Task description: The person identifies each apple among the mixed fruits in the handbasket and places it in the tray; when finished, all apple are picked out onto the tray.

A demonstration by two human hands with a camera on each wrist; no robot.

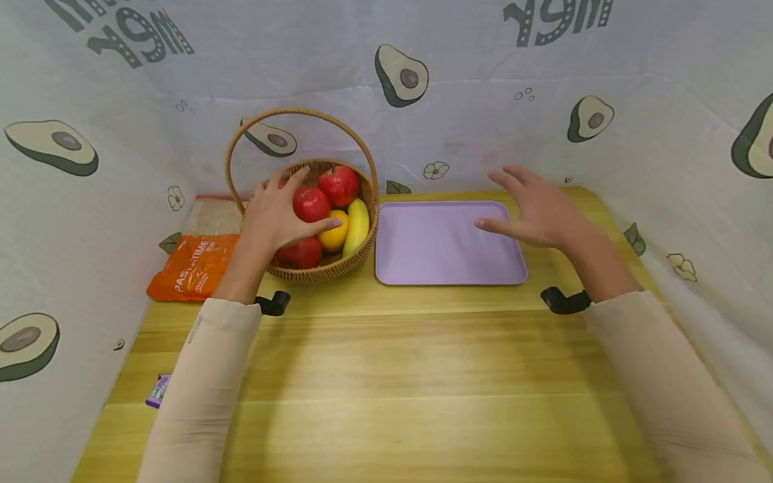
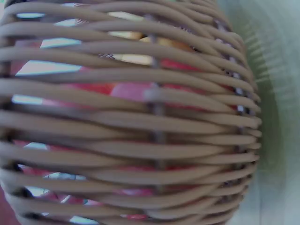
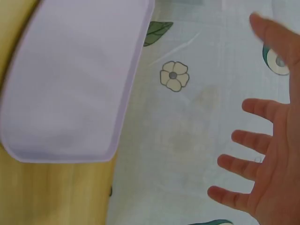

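My left hand (image 1: 273, 213) hovers at the left side of a round wicker basket (image 1: 329, 272), thumb and fingers spread over the fruit. Inside lie red apples (image 1: 338, 186), an orange (image 1: 334, 233) and a yellow banana (image 1: 357, 227). Part of the fruit is hidden behind the hand, and whether a fingertip touches any of it cannot be told. The basket's woven side (image 2: 131, 126) fills the left wrist view. Above the right end of a lilac tray (image 1: 443, 245), my right hand (image 1: 534, 211) is held with fingers apart, holding nothing; its spread fingers (image 3: 236, 166) show in the right wrist view.
An orange-and-clear pasta bag (image 1: 196, 265) leans left of the basket. A small purple packet (image 1: 158, 391) lies near the table's left edge, beside my left sleeve. The basket's tall handle (image 1: 298, 111) arches above the fruit. White avocado-print cloth (image 1: 471, 127) hangs behind the wooden table (image 1: 392, 376).
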